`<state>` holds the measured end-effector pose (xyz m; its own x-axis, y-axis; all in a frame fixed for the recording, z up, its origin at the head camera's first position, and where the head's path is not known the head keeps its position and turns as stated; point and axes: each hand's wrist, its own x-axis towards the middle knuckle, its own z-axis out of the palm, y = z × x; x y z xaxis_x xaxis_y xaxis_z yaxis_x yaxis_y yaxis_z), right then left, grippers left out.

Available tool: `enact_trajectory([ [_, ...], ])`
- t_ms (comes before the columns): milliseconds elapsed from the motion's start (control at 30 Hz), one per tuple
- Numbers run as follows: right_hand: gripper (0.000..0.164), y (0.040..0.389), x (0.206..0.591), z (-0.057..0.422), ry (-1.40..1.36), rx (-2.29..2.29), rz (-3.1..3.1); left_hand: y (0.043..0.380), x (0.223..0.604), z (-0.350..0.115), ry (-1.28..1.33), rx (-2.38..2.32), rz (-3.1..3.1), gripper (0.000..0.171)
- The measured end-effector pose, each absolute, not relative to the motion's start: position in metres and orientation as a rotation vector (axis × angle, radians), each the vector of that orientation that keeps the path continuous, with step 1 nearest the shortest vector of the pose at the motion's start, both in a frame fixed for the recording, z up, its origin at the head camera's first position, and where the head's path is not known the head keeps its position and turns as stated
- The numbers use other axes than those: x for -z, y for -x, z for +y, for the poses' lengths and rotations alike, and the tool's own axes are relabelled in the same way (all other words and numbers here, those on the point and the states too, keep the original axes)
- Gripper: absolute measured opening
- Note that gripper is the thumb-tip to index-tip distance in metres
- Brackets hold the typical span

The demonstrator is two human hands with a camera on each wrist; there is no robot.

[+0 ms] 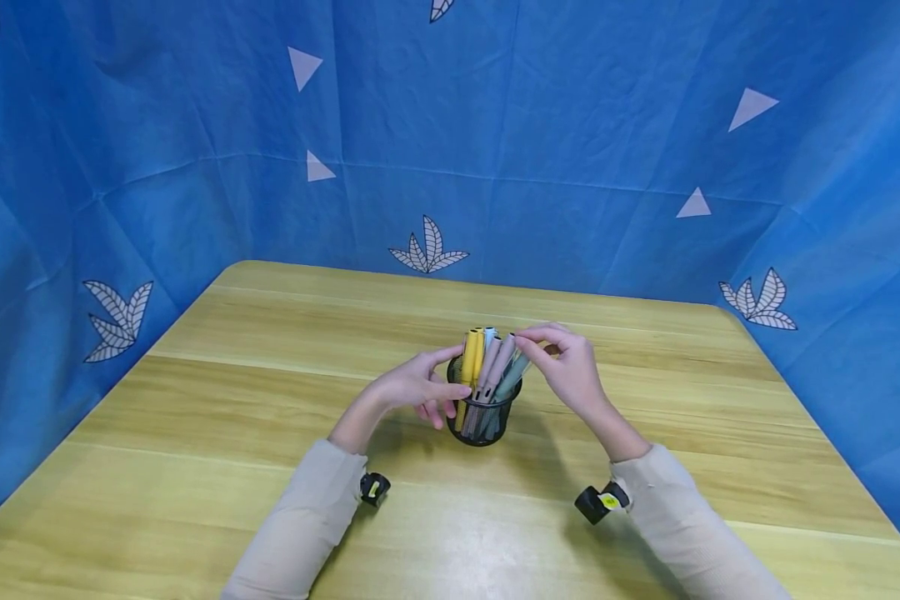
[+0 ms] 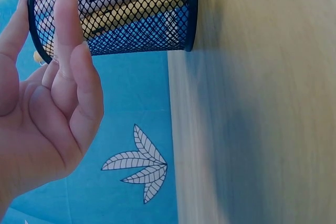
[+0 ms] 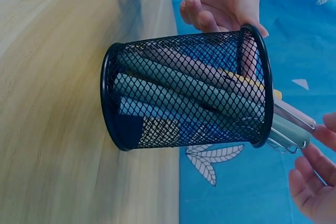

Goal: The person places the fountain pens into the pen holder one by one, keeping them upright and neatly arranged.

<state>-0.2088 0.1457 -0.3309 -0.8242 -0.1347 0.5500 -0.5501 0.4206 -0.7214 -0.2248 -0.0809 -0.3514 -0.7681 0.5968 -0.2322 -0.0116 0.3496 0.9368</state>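
A black mesh pen holder (image 1: 482, 421) stands upright on the table with several pens in it. Yellow pens (image 1: 472, 354) are on its left side, lilac pens (image 1: 498, 362) in the middle and green pens (image 3: 291, 132) on the right. My left hand (image 1: 418, 385) grips the holder by its rim, thumb on the near side and a finger round the far side. At the pens' upper ends, the thumb and fingertips of my right hand (image 1: 566, 367) pinch a green pen, close beside a lilac pen's end. The fingertips partly hide that pen's top in the head view.
The wooden table (image 1: 270, 400) spreads out around the holder. A blue cloth (image 1: 570, 125) with white leaves and triangles hangs behind it and along both sides. Each sleeve carries a small black wrist camera (image 1: 602, 502).
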Motion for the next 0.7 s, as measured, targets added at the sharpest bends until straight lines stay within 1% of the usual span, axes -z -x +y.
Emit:
enact_trajectory([
  [300, 0.020, 0.210, 0.334, 0.150, -0.542, -1.445, -2.324, 0.225, 0.353, -0.080, -0.550, -1.428, 2.099, 0.076],
  [467, 0.020, 0.209, 0.336, 0.156, -0.514, -1.457, -2.318, 0.225, 0.355, -0.080, -0.574, -1.432, 2.112, 0.076],
  [600, 0.018, 0.199, 0.326, 0.156, -0.510, -1.462, -2.312, 0.223, 0.354, -0.080, -0.574, -1.446, 2.116, 0.076],
  [700, 0.017, 0.198, 0.327, 0.159, -0.512, -1.460, -2.314, 0.222, 0.352, -0.081, -0.557, -1.468, 2.123, 0.073],
])
